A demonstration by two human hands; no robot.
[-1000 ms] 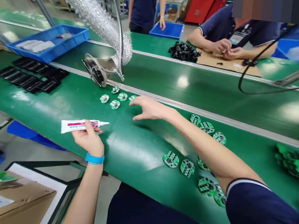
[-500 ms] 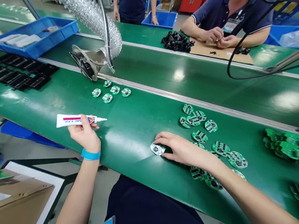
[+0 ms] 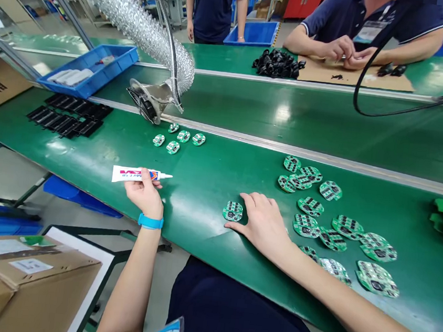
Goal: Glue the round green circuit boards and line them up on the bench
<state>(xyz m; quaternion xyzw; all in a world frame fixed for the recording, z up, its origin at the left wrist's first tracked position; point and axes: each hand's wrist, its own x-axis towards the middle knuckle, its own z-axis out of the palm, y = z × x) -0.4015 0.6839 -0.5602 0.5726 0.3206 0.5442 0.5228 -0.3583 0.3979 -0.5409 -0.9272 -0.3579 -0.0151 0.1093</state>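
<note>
In my left hand [image 3: 145, 192], the fingers are closed round a white tube of glue [image 3: 127, 174]. Its narrow nozzle points right, above the green tabletop [image 3: 199, 185]. My right hand [image 3: 263, 220] lies low over the table with thumb and fingers apart. A round green circuit board [image 3: 233, 211] rests flat just left of it, in the gap between thumb and fingertips. More circuit boards [image 3: 306, 226] are spread to the right of this hand, some overlapping and some partly behind the forearm. A small group of boards [image 3: 173, 147] lies farther back, beyond the tube.
A silver duct [image 3: 156, 37] hangs over the table, ending in a fan hood [image 3: 149, 100]. Black parts [image 3: 66, 115] and a blue tray [image 3: 108, 72] are at the left. Across the table, a person handles small parts beside a black pile [image 3: 277, 63]. A carton [image 3: 46, 285] stands lower left.
My right hand has spread its fingers, and the board that was under its fingertips now lies flat beside it. The view has shifted left. My left hand still holds the tube.
</note>
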